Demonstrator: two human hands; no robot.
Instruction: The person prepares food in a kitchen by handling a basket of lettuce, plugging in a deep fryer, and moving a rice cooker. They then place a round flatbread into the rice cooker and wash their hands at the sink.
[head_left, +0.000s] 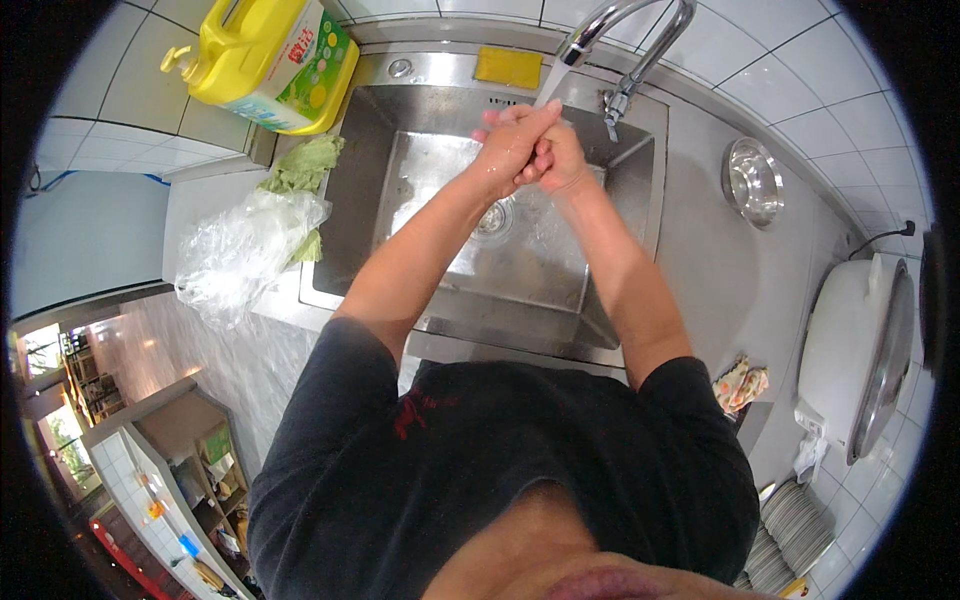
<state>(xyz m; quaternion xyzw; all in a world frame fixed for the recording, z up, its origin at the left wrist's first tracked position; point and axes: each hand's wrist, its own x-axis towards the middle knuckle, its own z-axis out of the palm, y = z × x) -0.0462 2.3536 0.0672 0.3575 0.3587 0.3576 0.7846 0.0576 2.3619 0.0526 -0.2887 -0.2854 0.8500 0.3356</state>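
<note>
Wet and clasped together, my left hand (510, 150) and my right hand (564, 159) are held over a stainless steel sink (517, 296). Their fingers look interlaced, which hides parts of both palms. No object shows between them. A stream of water (553, 81) runs onto them from the curved chrome faucet (576, 51) above. Below my wrists, the drain strainer (492, 219) is partly visible in the basin floor. On the sink's back rim lies a yellow sponge (508, 68).
A yellow pump jug of detergent (277, 67) stands back left. Beside the sink lie a green cloth (304, 163) and a clear plastic bag (244, 251). Rightward are a steel bowl (752, 182), a patterned cloth (741, 384), a white lidded appliance (840, 337) and stacked plates (795, 525).
</note>
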